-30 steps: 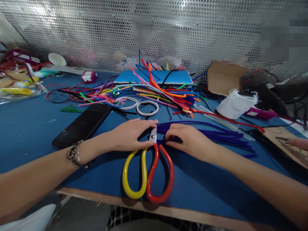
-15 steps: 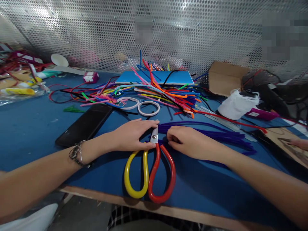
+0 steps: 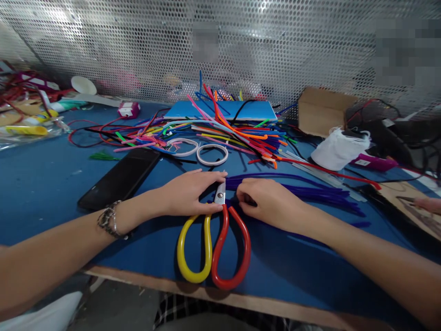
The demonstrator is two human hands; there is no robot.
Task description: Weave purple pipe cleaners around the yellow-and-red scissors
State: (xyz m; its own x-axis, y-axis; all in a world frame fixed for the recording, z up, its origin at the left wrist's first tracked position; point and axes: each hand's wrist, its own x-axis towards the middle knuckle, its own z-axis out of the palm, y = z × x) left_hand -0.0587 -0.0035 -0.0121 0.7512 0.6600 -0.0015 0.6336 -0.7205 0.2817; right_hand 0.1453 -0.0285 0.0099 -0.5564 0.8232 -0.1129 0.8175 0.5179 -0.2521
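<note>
Large scissors (image 3: 213,243) with one yellow and one red handle loop lie on the blue table (image 3: 44,179), blades pointing away from me. My left hand (image 3: 188,193) rests on the blades near the pivot, fingers curled over them. My right hand (image 3: 267,202) sits just right of the pivot, fingers pinched on the ends of a bundle of purple pipe cleaners (image 3: 320,193) that stretches to the right.
A black phone (image 3: 120,177) lies left of my hand. Behind are mixed coloured pipe cleaners (image 3: 234,133), two white rings (image 3: 211,154), a blue sheet (image 3: 223,110), a cardboard box (image 3: 322,112), a white bundle (image 3: 339,149) and cables. Another person's hand (image 3: 429,204) shows at the right edge.
My right hand has shifted slightly and its fingers have curled tighter on the purple pipe cleaner ends. The left hand and the scissors stay put.
</note>
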